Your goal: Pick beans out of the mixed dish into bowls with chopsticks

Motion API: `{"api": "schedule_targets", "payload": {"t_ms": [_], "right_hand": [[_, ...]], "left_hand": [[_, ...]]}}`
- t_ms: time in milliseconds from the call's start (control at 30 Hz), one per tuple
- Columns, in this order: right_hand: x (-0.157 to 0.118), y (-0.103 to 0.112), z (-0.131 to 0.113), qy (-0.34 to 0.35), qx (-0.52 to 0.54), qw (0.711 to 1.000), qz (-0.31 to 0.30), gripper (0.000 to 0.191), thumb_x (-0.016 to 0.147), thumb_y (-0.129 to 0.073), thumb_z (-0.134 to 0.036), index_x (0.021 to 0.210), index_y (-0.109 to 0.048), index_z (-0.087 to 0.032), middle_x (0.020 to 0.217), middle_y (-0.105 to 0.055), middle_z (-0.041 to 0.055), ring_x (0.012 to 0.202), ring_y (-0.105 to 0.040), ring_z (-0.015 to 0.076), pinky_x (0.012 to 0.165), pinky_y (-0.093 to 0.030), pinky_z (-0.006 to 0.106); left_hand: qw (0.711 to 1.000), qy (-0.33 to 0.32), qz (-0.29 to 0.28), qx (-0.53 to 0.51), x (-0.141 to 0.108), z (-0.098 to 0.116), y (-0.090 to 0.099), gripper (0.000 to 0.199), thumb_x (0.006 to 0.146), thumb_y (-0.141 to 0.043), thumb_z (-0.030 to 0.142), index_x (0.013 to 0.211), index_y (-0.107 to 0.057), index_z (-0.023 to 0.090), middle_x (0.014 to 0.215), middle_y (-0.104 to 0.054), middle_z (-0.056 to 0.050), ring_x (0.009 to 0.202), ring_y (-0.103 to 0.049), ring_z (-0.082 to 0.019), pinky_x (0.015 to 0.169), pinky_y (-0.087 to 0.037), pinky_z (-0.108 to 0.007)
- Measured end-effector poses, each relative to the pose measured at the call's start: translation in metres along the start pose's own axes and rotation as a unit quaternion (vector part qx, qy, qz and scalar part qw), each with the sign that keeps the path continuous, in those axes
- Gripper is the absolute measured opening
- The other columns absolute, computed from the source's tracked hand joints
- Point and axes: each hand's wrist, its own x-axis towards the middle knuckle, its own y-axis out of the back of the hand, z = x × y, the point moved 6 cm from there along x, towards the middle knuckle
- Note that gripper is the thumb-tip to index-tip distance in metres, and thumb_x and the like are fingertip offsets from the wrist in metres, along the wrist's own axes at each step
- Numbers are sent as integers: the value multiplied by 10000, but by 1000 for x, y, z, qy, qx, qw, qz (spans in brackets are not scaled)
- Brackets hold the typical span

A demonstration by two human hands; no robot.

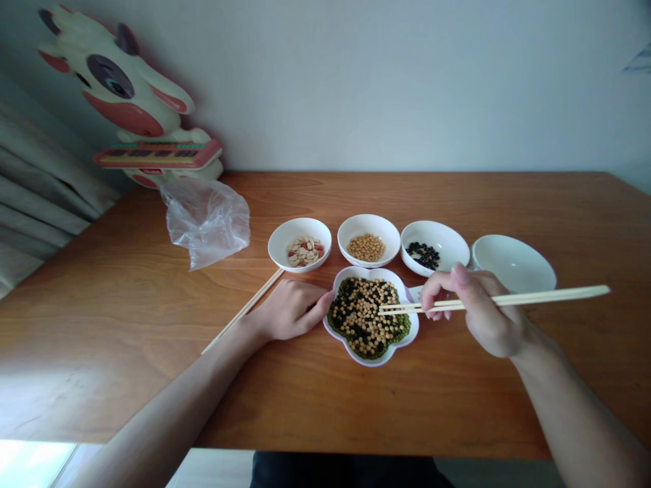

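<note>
Pinching a pair of pale wooden chopsticks (529, 298) in the right hand (483, 312), the person holds the tips over the right side of a white flower-shaped dish (371, 361) heaped with mixed beans (363, 318), yellow, green and black. The sticks look light, stiff and smooth, and seem easiest to control from around their middle. The small round beans will likely roll and slip, so each would need a firm pinch at the tips. The right hand is closed around the sticks. The left hand (289, 312) lies relaxed and ungripping on the wooden table (102, 339), its fingers (318, 305) touching the dish's left rim. A second pair of chopsticks (244, 308) lies just left of that hand. Farther off stand a bowl of peanuts (277, 244), a bowl of soybeans (369, 224), a bowl of black beans (447, 247) and a plain white bowl (513, 264), with a crumpled plastic bag (206, 224) at far left.
</note>
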Motion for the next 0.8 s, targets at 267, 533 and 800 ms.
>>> {"api": "schedule_targets", "payload": {"t_ms": [267, 533, 800], "right_hand": [[-9, 25, -16, 185, 61, 958, 213, 785, 1069, -273, -722, 729, -809, -260, 700, -723, 79, 722, -696, 252, 682, -540, 390], [8, 18, 14, 176, 99, 917, 345, 712, 1005, -368, -790, 807, -793, -254, 809, -711, 94, 779, -698, 286, 659, -559, 424], [6, 7, 6, 135, 101, 971, 169, 777, 1047, -250, -753, 763, -770, -249, 750, -701, 94, 747, -654, 275, 676, -509, 413]], "left_hand": [[1000, -4, -7, -1, 1, 1, 0, 468, 1139, -314, 357, 747, -500, 182, 738, -634, -27, 632, -513, -134, 672, -374, -293], [1000, -7, -9, 0, 1, 2, 1, 471, 1142, -301, 358, 748, -491, 183, 746, -637, -33, 642, -525, -138, 682, -380, -291], [1000, -10, -3, -7, 1, 2, 1, 465, 1142, -303, 358, 752, -486, 183, 729, -621, -24, 617, -497, -130, 665, -363, -287]]}}
